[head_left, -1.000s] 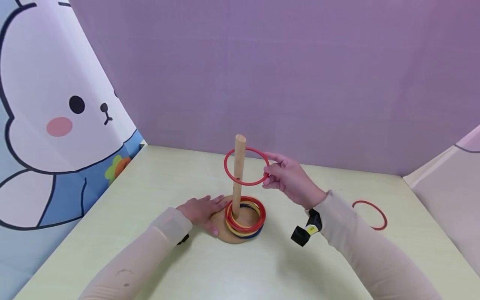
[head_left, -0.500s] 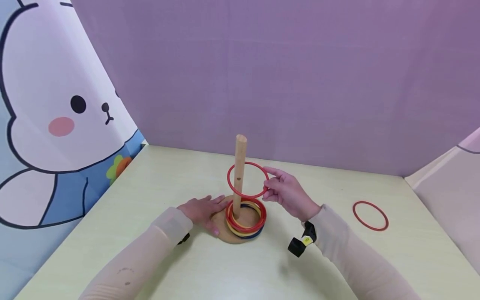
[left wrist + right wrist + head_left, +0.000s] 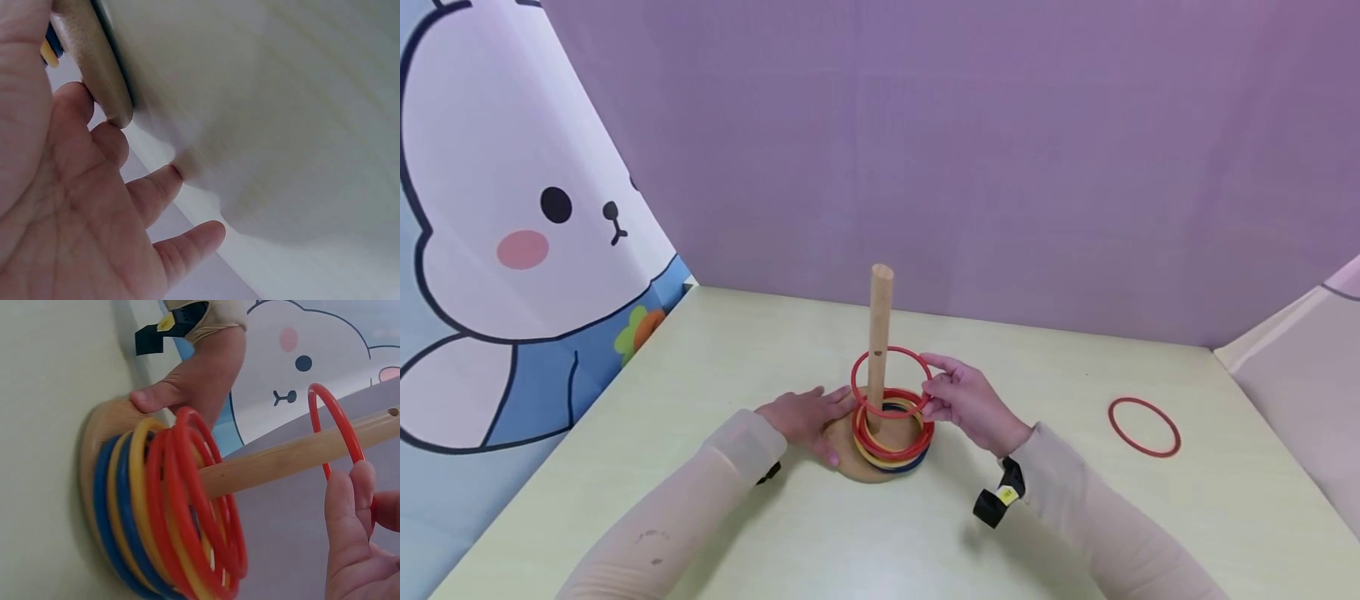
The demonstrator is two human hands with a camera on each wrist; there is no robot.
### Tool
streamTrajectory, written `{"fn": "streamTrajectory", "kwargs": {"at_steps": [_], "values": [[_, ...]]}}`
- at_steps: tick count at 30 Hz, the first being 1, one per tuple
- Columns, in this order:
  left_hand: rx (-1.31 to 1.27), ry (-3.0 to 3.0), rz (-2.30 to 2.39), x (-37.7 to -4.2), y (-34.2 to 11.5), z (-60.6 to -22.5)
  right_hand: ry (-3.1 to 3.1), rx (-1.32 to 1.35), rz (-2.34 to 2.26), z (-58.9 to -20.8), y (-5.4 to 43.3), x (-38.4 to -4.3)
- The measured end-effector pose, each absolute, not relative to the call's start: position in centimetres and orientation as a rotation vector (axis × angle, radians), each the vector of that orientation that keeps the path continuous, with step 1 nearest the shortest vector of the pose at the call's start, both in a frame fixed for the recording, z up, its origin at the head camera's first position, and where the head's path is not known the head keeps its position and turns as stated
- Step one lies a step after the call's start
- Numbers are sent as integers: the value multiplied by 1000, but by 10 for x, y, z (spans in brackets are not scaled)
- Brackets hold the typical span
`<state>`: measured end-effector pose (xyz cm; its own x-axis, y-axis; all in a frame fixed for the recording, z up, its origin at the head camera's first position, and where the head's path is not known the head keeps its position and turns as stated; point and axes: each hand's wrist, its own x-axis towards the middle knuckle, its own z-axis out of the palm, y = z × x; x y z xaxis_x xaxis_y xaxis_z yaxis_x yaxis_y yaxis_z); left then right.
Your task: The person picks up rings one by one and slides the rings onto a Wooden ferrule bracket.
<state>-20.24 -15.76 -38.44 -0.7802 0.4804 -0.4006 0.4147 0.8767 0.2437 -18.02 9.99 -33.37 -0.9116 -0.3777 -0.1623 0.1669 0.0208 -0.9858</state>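
A wooden peg (image 3: 880, 321) stands upright on a round wooden base (image 3: 848, 462). My right hand (image 3: 972, 406) pinches a red ring (image 3: 891, 416) between thumb and fingers; the ring encircles the peg partway down. Below it, a stack of red, yellow and blue rings (image 3: 134, 506) lies round the foot of the peg, seen side-on in the right wrist view. My left hand (image 3: 805, 421) rests at the base's left side, fingers spread and thumb on its edge. In the left wrist view its fingertips (image 3: 78, 94) meet the rim of the base.
Another red ring (image 3: 1144, 427) lies flat on the pale table (image 3: 1037, 542) to the right. A purple backdrop (image 3: 1000, 167) rises behind the table, and a cartoon-printed sheet (image 3: 512, 333) hangs at the left.
My right hand has lowered the red ring along the peg, from near its top to just over the stack. The left hand has stayed at the base.
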Motion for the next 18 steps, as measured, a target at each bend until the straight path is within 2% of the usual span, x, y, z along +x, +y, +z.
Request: {"fn": "streamTrajectory", "kwargs": {"at_steps": [10, 18], "values": [[635, 2590, 175, -203, -156, -384, 1926, -223, -1897, -352, 104, -176], [717, 2641, 80, -200, -157, -388, 1918, -231, -1891, -359, 113, -175]]}}
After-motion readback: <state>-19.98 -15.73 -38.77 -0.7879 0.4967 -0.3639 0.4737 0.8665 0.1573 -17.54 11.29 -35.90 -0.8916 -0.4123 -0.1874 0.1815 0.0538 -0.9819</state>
